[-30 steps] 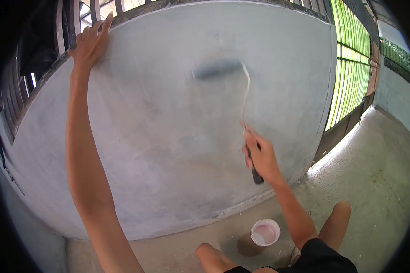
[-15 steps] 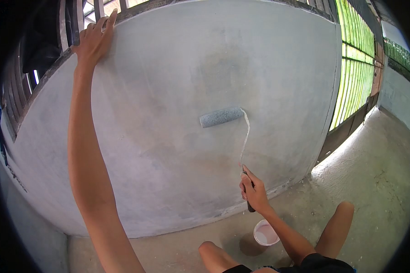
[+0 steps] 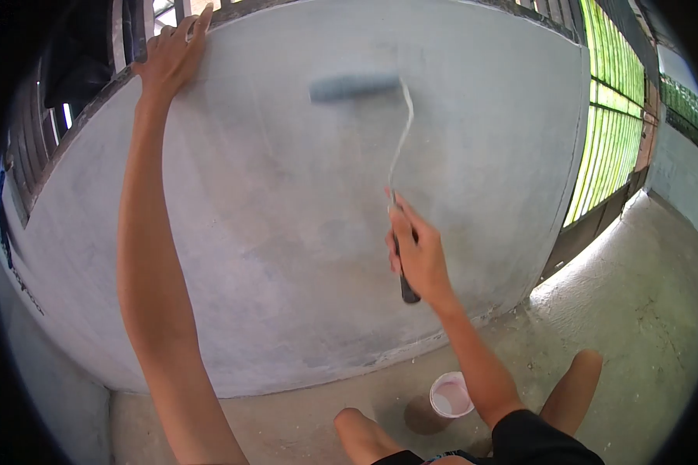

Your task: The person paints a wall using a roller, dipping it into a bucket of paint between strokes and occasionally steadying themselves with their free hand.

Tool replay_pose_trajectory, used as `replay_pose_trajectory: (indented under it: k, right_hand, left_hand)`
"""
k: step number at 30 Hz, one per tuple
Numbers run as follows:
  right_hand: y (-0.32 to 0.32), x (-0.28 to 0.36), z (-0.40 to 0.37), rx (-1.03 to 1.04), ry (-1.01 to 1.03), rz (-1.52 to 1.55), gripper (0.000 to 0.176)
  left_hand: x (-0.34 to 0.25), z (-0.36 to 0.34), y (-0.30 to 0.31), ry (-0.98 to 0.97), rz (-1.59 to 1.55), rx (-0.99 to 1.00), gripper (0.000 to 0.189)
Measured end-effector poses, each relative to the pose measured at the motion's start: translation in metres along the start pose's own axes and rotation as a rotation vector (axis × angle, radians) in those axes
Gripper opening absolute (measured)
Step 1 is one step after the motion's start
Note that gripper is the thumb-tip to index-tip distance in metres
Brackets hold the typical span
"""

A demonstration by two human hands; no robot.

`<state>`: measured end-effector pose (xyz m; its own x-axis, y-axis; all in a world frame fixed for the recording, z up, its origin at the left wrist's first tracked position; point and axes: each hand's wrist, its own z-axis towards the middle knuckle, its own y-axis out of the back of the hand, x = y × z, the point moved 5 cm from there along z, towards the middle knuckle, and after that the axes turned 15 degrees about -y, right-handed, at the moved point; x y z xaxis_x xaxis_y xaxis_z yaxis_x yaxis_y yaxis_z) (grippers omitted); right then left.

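A paint roller (image 3: 354,87) has its grey-blue, motion-blurred sleeve against the upper part of the low grey wall (image 3: 287,310). From the sleeve a bent, pale wire frame runs down to a black handle. My right hand (image 3: 419,252) is closed round that handle, thumb toward the frame. At the upper left, my left hand (image 3: 171,58) rests on the wall's top edge with its fingers spread, holding no tool. On the floor below my right forearm stands a small white bucket (image 3: 434,397) with pale contents.
Dark slats (image 3: 124,31) rise above the wall at the upper left. To the right is a slatted gate (image 3: 613,116) with bright green light behind it. My bare knees (image 3: 585,368) flank the bucket on the concrete floor (image 3: 620,310).
My right hand has moved the roller up the wall and slightly left. The left hand stays on the top edge, and the bucket stands where it was.
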<state>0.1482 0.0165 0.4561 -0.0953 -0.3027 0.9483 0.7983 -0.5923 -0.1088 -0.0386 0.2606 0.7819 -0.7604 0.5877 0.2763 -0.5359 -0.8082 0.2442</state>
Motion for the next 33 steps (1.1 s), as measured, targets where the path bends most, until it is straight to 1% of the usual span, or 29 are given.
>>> replay_pose_trajectory:
  k: [3, 5, 6, 8, 11, 13, 15, 18, 20, 22, 24, 25, 26, 27, 28, 30, 31, 33]
  right_hand:
    - [0.0, -0.064, -0.034, -0.022, -0.06, -0.02, 0.044]
    - [0.007, -0.106, -0.059, -0.019, -0.205, 0.024, 0.044]
    - [0.014, -0.121, -0.068, -0.014, -0.203, 0.026, 0.044]
    - [0.027, -0.14, -0.077, -0.026, -0.221, -0.088, 0.043]
    - [0.03, -0.107, -0.063, -0.032, -0.169, -0.181, 0.043]
    - [0.02, -0.062, -0.044, -0.011, -0.084, -0.2, 0.044]
    - [0.003, -0.019, -0.026, 0.016, -0.018, -0.169, 0.045]
    - [-0.021, 0.006, -0.008, 0.015, 0.017, -0.121, 0.046]
    - [-0.03, -0.008, -0.012, 0.018, 0.025, -0.082, 0.045]
    - [-0.034, -0.036, -0.025, 0.025, 0.031, -0.042, 0.045]
    - [-0.031, -0.081, -0.045, -0.007, -0.08, -0.02, 0.044]
    - [-0.029, -0.102, -0.056, -0.001, -0.08, -0.019, 0.044]
    - [-0.024, -0.125, -0.068, -0.012, -0.128, -0.041, 0.044]
    - [-0.019, -0.138, -0.074, -0.024, -0.175, -0.064, 0.043]
    - [-0.015, -0.139, -0.073, -0.023, -0.176, -0.066, 0.043]
    - [-0.009, -0.141, -0.075, -0.04, -0.175, -0.14, 0.043]
    - [-0.011, -0.13, -0.072, -0.04, -0.178, -0.142, 0.043]
    - [-0.017, -0.087, -0.054, -0.032, -0.055, -0.209, 0.042]
  left_hand:
    - [-0.002, -0.001, 0.0, -0.006, 0.003, -0.011, 0.075]
    - [-0.003, -0.001, 0.0, -0.004, 0.014, -0.008, 0.075]
    - [-0.003, -0.001, 0.0, -0.003, 0.019, -0.004, 0.074]
    - [-0.001, -0.001, -0.001, -0.013, 0.023, -0.012, 0.074]
    - [-0.004, -0.002, 0.003, -0.018, -0.006, -0.009, 0.074]
    - [-0.004, -0.003, 0.003, -0.014, -0.029, 0.009, 0.074]
    - [-0.003, -0.002, 0.002, -0.011, -0.014, -0.008, 0.072]
    - [0.002, 0.0, -0.002, -0.027, -0.016, -0.03, 0.071]
    - [0.002, 0.001, -0.002, -0.026, -0.006, -0.03, 0.07]
    - [0.004, 0.002, -0.003, -0.024, 0.008, -0.028, 0.07]
    - [0.006, 0.003, -0.006, -0.041, 0.023, -0.058, 0.071]
    - [-0.009, -0.004, 0.008, -0.021, 0.067, -0.014, 0.061]
    - [-0.018, -0.008, 0.018, -0.02, 0.069, -0.009, 0.061]
    - [-0.024, -0.012, 0.025, 0.02, -0.012, 0.035, 0.066]
    - [-0.025, -0.013, 0.026, 0.061, -0.093, 0.076, 0.072]
    - [-0.03, -0.014, 0.032, 0.071, -0.081, 0.073, 0.072]
    - [-0.03, -0.015, 0.031, 0.075, -0.068, 0.069, 0.071]
    - [-0.027, -0.014, 0.029, 0.058, -0.073, 0.061, 0.071]
